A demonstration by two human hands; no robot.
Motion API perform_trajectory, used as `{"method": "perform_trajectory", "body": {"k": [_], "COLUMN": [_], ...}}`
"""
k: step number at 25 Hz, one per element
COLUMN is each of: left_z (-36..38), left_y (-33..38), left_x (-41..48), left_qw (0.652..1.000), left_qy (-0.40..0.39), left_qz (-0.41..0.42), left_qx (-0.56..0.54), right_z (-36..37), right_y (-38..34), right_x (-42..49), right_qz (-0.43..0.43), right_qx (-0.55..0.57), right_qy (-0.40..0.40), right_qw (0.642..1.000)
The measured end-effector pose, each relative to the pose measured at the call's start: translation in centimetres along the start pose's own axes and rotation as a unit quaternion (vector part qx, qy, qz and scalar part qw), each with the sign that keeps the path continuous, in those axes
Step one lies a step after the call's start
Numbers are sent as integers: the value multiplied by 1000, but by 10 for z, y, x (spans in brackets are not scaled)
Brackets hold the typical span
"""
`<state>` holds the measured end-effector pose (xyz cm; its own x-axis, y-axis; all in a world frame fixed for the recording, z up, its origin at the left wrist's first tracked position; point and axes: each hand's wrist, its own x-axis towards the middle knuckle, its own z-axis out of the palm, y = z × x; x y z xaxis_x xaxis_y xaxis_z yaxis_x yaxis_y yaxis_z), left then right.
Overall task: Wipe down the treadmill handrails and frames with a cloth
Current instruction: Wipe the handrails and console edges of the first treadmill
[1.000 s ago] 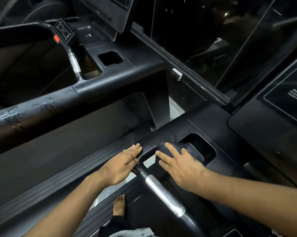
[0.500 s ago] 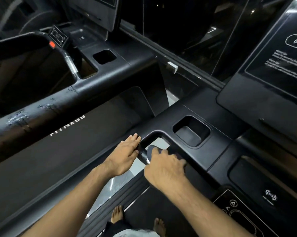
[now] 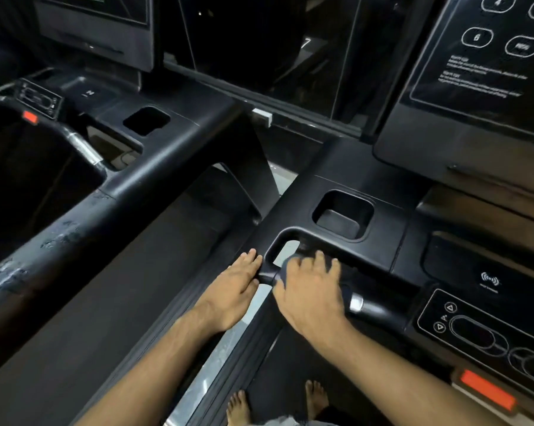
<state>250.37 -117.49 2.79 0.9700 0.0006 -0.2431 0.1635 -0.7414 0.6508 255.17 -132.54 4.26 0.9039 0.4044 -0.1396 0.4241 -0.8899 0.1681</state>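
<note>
Seen from my remote station through the head camera, looking down on a dark gym treadmill: my left grip (image 3: 233, 290) lies flat and open, fingers straight, on the edge of the black frame (image 3: 321, 186). Its fingertips are just beside the corner of the cut-out where the handrail (image 3: 376, 310) joins. My right grip (image 3: 313, 292) is closed over the cloth (image 3: 283, 267), fingers curled across it and pressing it onto the near end of that handrail. Motion blur softens the fingers, and only a dark blue-grey fold of the cloth shows past the index finger. To the right of that hand, a silver band (image 3: 355, 302) rings the bar. Beyond both hands, a square recess (image 3: 342, 216) is sunk into the frame, and a console screen (image 3: 487, 63) with white numbered ovals and small text rises at upper right. A touch panel (image 3: 474, 330) with arrow marks sits at lower right, an orange-red tab (image 3: 487, 390) just below it. Two bare feet (image 3: 316, 395) show at the bottom edge. A pale strip of floor (image 3: 225, 342) runs between this machine and a neighbouring treadmill (image 3: 179, 142) at left, whose scuffed rail (image 3: 44, 250) crosses the picture diagonally above its dark belt (image 3: 121, 287).
</note>
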Motion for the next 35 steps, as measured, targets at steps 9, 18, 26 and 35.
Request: {"method": "perform_trajectory", "body": {"k": [9, 18, 26, 35], "left_z": [0, 0, -2, -3], "left_y": [-12, -10, -19, -24], "left_x": [-4, -3, -4, -4], "left_qw": [997, 995, 995, 995], "left_qy": [3, 0, -17, -20], "left_qz": [55, 77, 86, 88], "left_qx": [49, 61, 51, 50], "right_z": [8, 15, 45, 47], "right_y": [1, 24, 108, 65], "right_x": [-20, -49, -104, -59], "right_qz": [53, 87, -222, -365], "right_qx": [25, 15, -303, -472], "right_qy": [59, 83, 76, 21], "right_qw": [997, 993, 924, 802]}}
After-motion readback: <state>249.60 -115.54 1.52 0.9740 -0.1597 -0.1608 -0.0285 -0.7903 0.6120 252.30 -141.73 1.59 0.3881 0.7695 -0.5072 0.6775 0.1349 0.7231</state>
